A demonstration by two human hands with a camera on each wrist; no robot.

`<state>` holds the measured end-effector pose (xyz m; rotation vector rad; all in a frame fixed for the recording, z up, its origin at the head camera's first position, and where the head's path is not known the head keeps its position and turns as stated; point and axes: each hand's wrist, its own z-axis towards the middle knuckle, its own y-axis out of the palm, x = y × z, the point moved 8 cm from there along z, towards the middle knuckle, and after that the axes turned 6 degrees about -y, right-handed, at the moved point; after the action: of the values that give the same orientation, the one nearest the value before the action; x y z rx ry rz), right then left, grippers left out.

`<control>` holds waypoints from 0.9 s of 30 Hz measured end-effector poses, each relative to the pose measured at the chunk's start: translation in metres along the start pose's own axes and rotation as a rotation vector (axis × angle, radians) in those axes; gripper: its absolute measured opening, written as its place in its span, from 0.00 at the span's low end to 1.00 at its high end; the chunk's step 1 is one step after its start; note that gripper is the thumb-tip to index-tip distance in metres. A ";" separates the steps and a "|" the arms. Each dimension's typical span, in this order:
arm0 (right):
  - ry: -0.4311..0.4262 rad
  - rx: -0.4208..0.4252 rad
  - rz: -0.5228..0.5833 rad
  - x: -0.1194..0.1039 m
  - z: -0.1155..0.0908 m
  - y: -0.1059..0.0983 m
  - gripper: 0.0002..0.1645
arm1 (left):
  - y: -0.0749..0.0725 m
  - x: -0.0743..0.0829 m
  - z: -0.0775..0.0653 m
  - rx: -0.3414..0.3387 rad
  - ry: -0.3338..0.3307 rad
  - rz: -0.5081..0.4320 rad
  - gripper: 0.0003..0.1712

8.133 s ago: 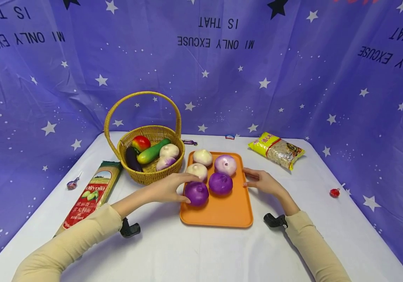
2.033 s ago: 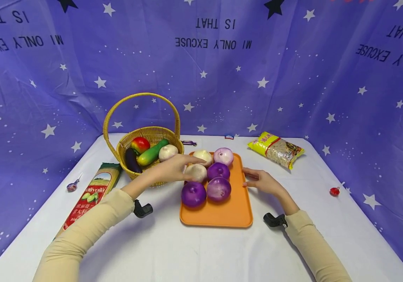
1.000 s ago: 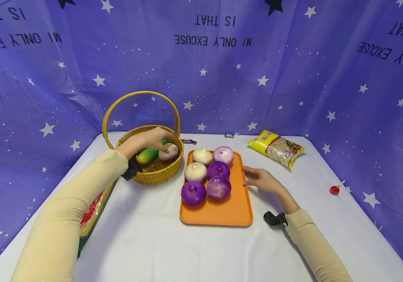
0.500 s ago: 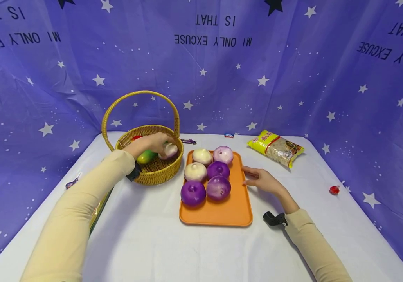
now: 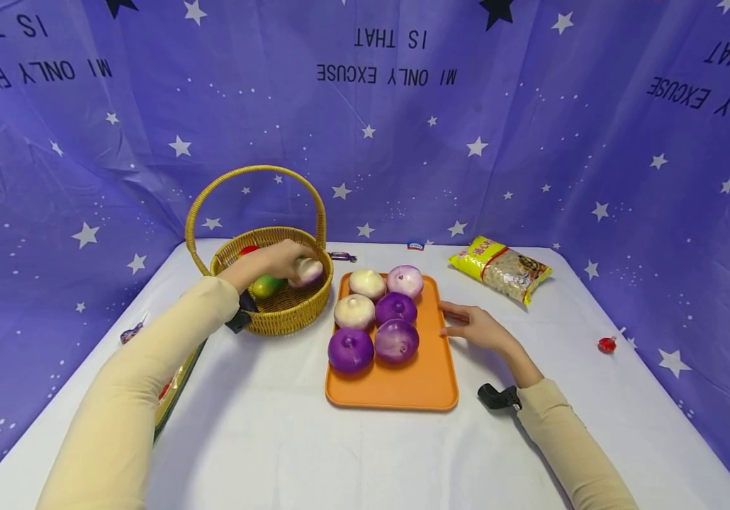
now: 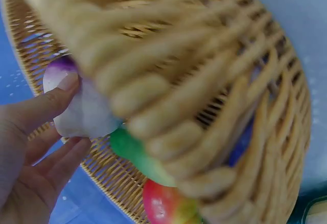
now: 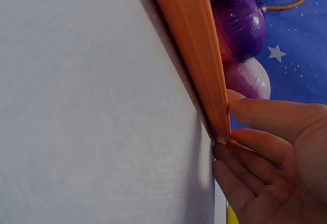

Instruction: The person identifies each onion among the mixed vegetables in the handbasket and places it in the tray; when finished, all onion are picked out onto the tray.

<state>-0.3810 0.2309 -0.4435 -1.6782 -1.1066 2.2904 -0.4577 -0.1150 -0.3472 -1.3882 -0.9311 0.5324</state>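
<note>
In the head view my left hand (image 5: pixel 291 260) reaches into the wicker basket (image 5: pixel 282 322) and grips a white-and-purple onion (image 5: pixel 310 273). The left wrist view has the thumb on one side of this onion (image 6: pixel 87 106) and the fingers on the other. Behind it lie a green vegetable (image 6: pixel 133 150) and a red-yellow fruit (image 6: pixel 163 203), partly hidden by the wicker. My right hand (image 5: pixel 480 327) rests at the right edge of the orange tray (image 5: pixel 397 393), thumb and fingertips spread along the rim. White onions (image 5: pixel 355 312) and purple onions (image 5: pixel 350 350) stand in two columns on the tray.
The basket's tall handle (image 5: pixel 256 168) arches over the opening. A yellow bag of beans or grain (image 5: pixel 502 269) lies at the back right. A red lollipop (image 5: pixel 607 345) sits far right. Beside the basket is a purple-wrapped candy (image 5: pixel 342 256). My left sleeve partly covers a long package (image 5: pixel 176 386).
A purple-white onion came from the basket onto the tray, where onions were rearranged. My left hand left the tray for the basket and took hold of the remaining onion. The right hand stayed put.
</note>
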 end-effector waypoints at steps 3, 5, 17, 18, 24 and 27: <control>0.000 0.003 0.002 0.000 0.000 -0.001 0.39 | -0.006 0.004 -0.005 0.034 0.011 -0.033 0.33; 0.003 0.004 0.004 0.000 0.000 0.000 0.39 | -0.010 0.005 -0.010 0.048 0.020 -0.049 0.33; 0.011 -0.021 0.038 -0.036 -0.011 0.003 0.37 | -0.036 0.035 -0.051 0.193 0.150 -0.271 0.37; 0.014 -0.023 0.041 -0.038 -0.012 0.003 0.37 | -0.037 0.041 -0.055 0.203 0.168 -0.302 0.37; 0.002 -0.020 0.053 -0.042 -0.011 0.000 0.37 | -0.038 0.083 -0.073 0.245 0.277 -0.362 0.38; -0.008 -0.027 0.060 -0.041 -0.009 0.000 0.37 | -0.035 0.103 -0.079 0.253 0.321 -0.372 0.39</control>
<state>-0.3570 0.2161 -0.4123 -1.7369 -1.1081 2.3297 -0.3431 -0.0850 -0.2832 -1.0031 -0.8029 0.1323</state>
